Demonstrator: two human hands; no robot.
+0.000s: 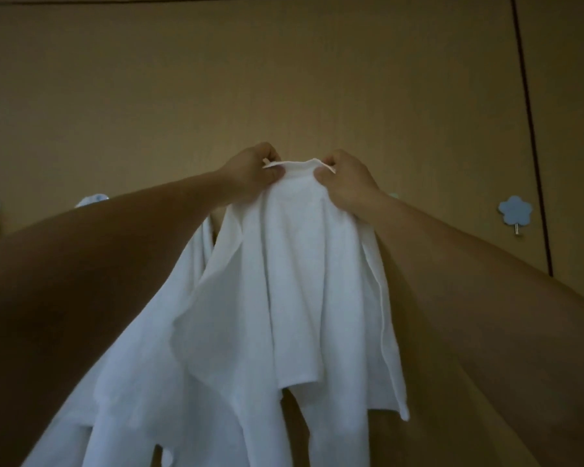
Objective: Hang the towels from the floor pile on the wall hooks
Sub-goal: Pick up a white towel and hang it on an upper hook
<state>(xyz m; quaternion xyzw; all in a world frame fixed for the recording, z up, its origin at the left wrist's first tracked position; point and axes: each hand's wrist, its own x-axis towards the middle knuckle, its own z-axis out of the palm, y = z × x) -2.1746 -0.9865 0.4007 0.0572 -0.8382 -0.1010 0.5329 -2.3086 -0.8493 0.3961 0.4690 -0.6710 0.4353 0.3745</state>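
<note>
While left hand [250, 173] and right hand [346, 182] each pinch the top hem of the white towel [294, 264], raised against the wall [284, 79], its target hook is hidden behind the cloth; likely risk: hem misses the hook and the towel slides off.

Tan wall [284, 79], blue flower hook [514, 210] at right, white towels [196, 251] hanging against it

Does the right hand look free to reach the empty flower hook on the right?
Probably not yet: the right hand is pinching the white towel. The wall toward the flower hook is otherwise unobstructed.
</note>
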